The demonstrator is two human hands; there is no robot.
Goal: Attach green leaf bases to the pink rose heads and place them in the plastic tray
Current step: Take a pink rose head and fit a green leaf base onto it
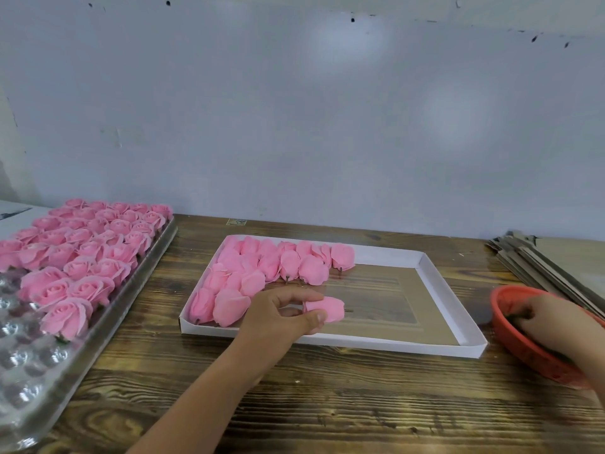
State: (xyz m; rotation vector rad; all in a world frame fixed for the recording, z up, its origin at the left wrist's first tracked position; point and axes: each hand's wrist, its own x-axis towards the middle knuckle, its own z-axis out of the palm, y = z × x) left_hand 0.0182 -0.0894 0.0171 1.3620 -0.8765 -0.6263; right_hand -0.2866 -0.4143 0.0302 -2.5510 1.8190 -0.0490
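Note:
My left hand (284,314) reaches into the shallow white box (435,276) and pinches one pink rose head (327,309) lying on its side, away from the others. Several more rose heads (271,267) lie in rows at the box's far left. My right hand (553,321) is inside the red basket (527,352) at the right, fingers curled down onto dark green pieces that are mostly hidden. The clear plastic tray (29,371) at the left holds several upright pink roses (88,253) in its far cells, and its near cells are bare.
A stack of flat cardboard sheets (553,263) lies at the back right beside the basket. The wooden tabletop (327,404) runs along the front. A pale wall stands right behind the table.

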